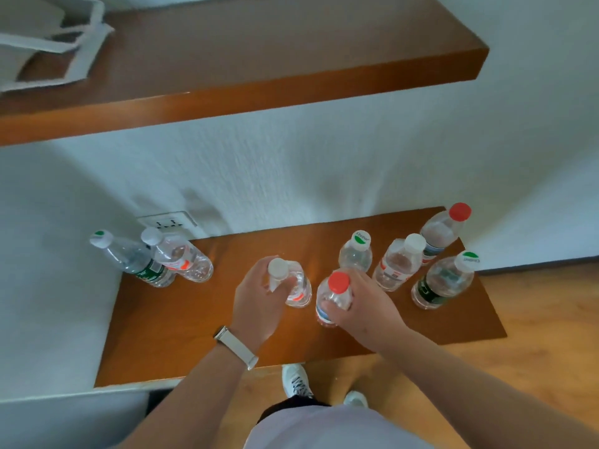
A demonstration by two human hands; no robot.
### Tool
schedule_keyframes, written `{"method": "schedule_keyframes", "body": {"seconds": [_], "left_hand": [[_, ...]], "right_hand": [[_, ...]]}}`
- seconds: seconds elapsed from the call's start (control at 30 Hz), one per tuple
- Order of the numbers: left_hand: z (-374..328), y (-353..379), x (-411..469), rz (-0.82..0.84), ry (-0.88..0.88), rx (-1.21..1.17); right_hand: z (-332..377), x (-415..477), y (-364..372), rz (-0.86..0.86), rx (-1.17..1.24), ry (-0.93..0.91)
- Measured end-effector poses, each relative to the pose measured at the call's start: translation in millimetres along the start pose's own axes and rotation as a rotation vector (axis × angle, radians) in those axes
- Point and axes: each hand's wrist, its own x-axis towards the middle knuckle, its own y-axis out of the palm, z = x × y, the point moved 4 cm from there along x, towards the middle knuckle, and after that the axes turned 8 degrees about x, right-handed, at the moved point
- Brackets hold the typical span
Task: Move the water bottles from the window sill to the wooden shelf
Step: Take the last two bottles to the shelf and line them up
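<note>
So we've got both hands on bottles at once here. Our left hand (pixel 256 299) is wrapped around the neck of the white-capped bottle (pixel 293 281), and our right hand (pixel 359 301) is clamped on the shoulder of the red-capped bottle (pixel 334 298). Both bottles look like they're standing on the lower wooden shelf (pixel 181 322), roughly mid-board and just beside each other, though we can't really tell if the bases are fully down or a hair off the wood.

Our guess is this is the set-down part of the job: two more bottles arriving to join the rest. Next move would be letting go cleanly without tipping anything, then going back for more if any are left on the sill, which isn't in view.

The bottles are all clear plastic, small, with labels around the middle. Four stand in a cluster (pixel 418 260) to the right, with green-topped, white and red caps, and they sit close together. Two more (pixel 162 259) are at the left end near a wall socket (pixel 167 222). There's an upper shelf (pixel 259 72) too, with a white bag (pixel 48 43) on it.
</note>
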Motion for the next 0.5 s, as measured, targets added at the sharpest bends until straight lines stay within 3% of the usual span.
{"method": "schedule_keyframes", "body": {"seconds": [0.5], "left_hand": [[59.3, -88.7, 76.5, -0.159, -0.035, -0.014]], "right_hand": [[70.4, 104.8, 67.3, 0.056, 0.012, -0.126]]}}
